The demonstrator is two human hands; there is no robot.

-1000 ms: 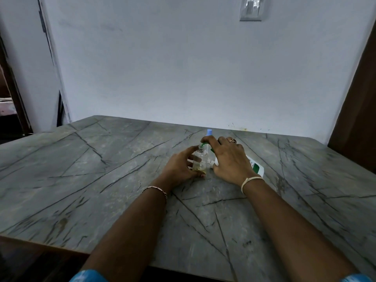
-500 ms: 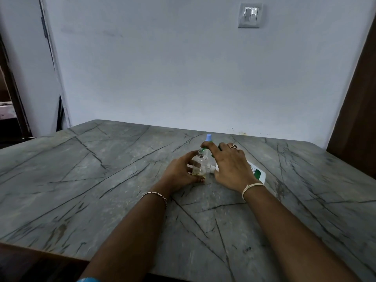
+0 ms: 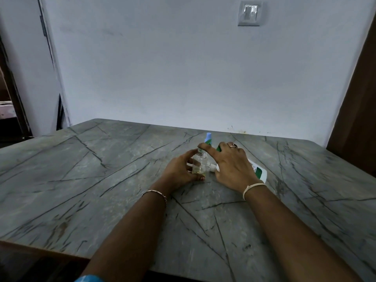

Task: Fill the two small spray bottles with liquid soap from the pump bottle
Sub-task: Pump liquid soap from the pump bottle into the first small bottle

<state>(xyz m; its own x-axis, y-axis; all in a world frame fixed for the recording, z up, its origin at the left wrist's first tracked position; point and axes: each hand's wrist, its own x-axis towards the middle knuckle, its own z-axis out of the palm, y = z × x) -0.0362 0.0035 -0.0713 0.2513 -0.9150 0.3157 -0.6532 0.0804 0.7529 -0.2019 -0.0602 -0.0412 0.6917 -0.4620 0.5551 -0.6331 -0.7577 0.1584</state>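
My left hand (image 3: 180, 169) rests on the tabletop (image 3: 101, 180), its fingers (image 3: 189, 154) curled around a small clear spray bottle (image 3: 200, 162). The bottle stands upright with its top off and a little yellowish liquid at the bottom. Just beyond those fingers stands a second bottle with a blue cap (image 3: 209, 137) and green and white stripes. My right hand (image 3: 231, 163) lays its straight index finger on the clear bottle's neck. Its other fingers spread over the white pump bottle (image 3: 257, 171), which lies on its side beneath the palm. Whether they grip it I cannot tell. The print on its green and white label is too small to read.
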